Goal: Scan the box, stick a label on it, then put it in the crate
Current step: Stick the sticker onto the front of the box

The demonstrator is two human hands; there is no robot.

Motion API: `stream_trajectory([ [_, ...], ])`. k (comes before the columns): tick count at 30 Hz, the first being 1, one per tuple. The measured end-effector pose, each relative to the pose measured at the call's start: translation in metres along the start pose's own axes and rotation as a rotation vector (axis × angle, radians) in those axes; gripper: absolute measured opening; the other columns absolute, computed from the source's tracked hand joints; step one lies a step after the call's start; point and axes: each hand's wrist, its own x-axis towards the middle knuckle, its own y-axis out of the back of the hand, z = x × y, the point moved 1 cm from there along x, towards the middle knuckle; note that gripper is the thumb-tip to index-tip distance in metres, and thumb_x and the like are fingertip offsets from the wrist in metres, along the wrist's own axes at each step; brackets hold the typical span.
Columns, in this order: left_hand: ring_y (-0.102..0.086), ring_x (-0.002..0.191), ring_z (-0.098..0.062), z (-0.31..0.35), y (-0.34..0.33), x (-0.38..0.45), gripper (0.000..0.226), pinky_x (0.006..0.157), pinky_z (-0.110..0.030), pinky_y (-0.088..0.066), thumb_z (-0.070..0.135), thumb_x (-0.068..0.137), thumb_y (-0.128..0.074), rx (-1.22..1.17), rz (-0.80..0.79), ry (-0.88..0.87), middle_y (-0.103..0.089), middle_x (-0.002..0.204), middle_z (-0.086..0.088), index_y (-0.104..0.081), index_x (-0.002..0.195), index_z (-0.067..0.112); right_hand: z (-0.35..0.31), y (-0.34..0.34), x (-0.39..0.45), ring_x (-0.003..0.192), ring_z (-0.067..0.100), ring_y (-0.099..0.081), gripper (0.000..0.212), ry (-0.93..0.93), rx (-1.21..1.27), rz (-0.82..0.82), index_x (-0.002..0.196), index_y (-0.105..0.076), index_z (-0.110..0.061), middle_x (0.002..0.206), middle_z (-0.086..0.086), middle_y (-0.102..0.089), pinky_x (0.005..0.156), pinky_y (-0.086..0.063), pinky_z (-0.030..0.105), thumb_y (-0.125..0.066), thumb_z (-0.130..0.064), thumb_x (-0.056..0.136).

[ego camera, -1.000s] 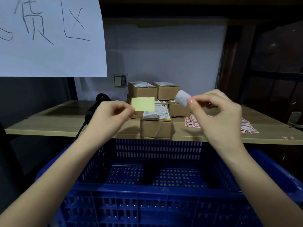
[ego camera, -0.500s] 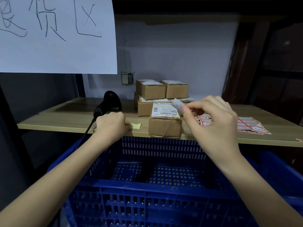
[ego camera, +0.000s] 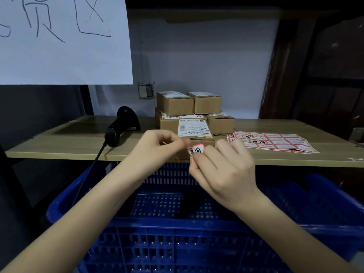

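Note:
A small cardboard box point(ego camera: 194, 133) with a white shipping label on top stands at the front edge of the wooden shelf point(ego camera: 59, 146). In front of its near face, my right hand point(ego camera: 222, 170) pinches a small red-bordered label point(ego camera: 195, 149). My left hand point(ego camera: 157, 150) is level with it, its fingertips touching the label's left edge. The blue plastic crate point(ego camera: 177, 229) sits below the shelf, under both arms; nothing shows inside it. A black handheld scanner point(ego camera: 122, 125) stands on the shelf to the left of my hands.
Several more cardboard boxes point(ego camera: 189, 107) are stacked behind the front box. A sheet of red-bordered labels point(ego camera: 275, 141) lies on the shelf to the right. A white paper sign point(ego camera: 63, 40) with handwriting hangs at the upper left. The scanner's cable drops over the shelf edge.
My left hand let go of the yellow backing paper at the shelf and came right to the label. My right hand lowered the label to the front of the box.

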Motion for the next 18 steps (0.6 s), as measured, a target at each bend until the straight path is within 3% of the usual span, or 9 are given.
stream_trajectory([
  [2,-0.056,0.069,-0.007,-0.001,-0.001,0.000,0.013,0.065,-0.011,-0.043,0.011,0.080,-0.066,0.049,-0.010,-0.012,-0.071,0.076,-0.013,-0.072,0.070,0.006,0.000,0.000,-0.004,0.049,0.024,-0.045,0.022,0.007,0.013,-0.024,0.054,-0.064,-0.010,0.050,0.004,-0.053,0.052,-0.025,0.034,-0.068,-0.012,0.075],
  [4,-0.054,0.066,-0.003,-0.002,-0.003,0.000,0.012,0.059,-0.005,-0.040,0.006,0.079,-0.065,0.122,-0.011,-0.048,-0.067,0.075,-0.008,-0.071,0.069,0.009,0.001,-0.002,-0.009,0.055,0.023,-0.048,0.019,-0.023,0.103,-0.108,0.063,-0.070,-0.011,0.057,0.003,-0.057,0.055,-0.028,0.033,-0.068,-0.020,0.079],
  [7,-0.053,0.077,-0.005,-0.005,-0.002,0.004,0.020,0.072,-0.013,-0.040,0.014,0.076,-0.069,0.322,0.030,-0.162,-0.058,0.082,0.001,-0.067,0.063,0.028,0.012,-0.002,-0.013,0.073,0.020,-0.052,0.029,-0.318,0.373,-0.262,0.088,-0.074,-0.013,0.075,0.003,-0.061,0.064,-0.039,0.034,-0.066,-0.039,0.078],
  [9,-0.051,0.081,-0.006,-0.007,-0.004,0.007,0.025,0.073,-0.014,-0.037,0.016,0.077,-0.069,0.379,0.027,-0.195,-0.054,0.083,0.006,-0.063,0.062,0.034,0.021,-0.001,-0.012,0.077,0.020,-0.054,0.029,-0.474,0.474,-0.292,0.089,-0.073,-0.013,0.080,0.002,-0.062,0.067,-0.045,0.037,-0.065,-0.038,0.079],
  [12,-0.051,0.060,-0.001,-0.009,-0.011,0.008,0.022,0.057,-0.006,-0.038,0.014,0.083,-0.062,0.237,0.026,-0.105,-0.056,0.075,0.006,-0.061,0.064,0.026,0.020,-0.002,-0.012,0.070,0.020,-0.052,0.017,-0.453,0.492,-0.256,0.072,-0.071,-0.010,0.071,0.003,-0.061,0.063,-0.043,0.039,-0.067,-0.024,0.079],
  [15,-0.050,0.059,-0.007,-0.007,-0.012,0.003,0.018,0.063,-0.023,-0.042,0.023,0.086,-0.054,0.348,0.220,-0.160,-0.061,0.074,0.003,-0.061,0.070,0.020,0.017,-0.001,-0.012,0.067,0.020,-0.053,0.015,-0.465,0.509,-0.188,0.067,-0.068,-0.008,0.068,0.002,-0.061,0.063,-0.043,0.037,-0.068,-0.018,0.078],
  [17,-0.050,0.063,-0.015,0.000,-0.004,-0.004,0.028,0.064,-0.030,-0.038,0.036,0.087,-0.051,0.464,0.352,-0.209,-0.060,0.069,0.004,-0.061,0.072,0.015,0.019,0.002,-0.013,0.062,0.023,-0.054,0.017,-0.381,0.388,-0.130,0.064,-0.067,-0.006,0.065,0.004,-0.062,0.059,-0.042,0.038,-0.067,-0.015,0.079],
  [18,-0.048,0.059,-0.016,0.003,-0.001,-0.006,0.036,0.061,-0.030,-0.036,0.042,0.086,-0.049,0.452,0.332,-0.192,-0.056,0.059,0.006,-0.062,0.070,0.012,0.020,0.003,-0.013,0.058,0.024,-0.053,0.019,-0.294,0.297,-0.099,0.062,-0.066,-0.005,0.062,0.006,-0.063,0.056,-0.040,0.037,-0.067,-0.013,0.080],
])
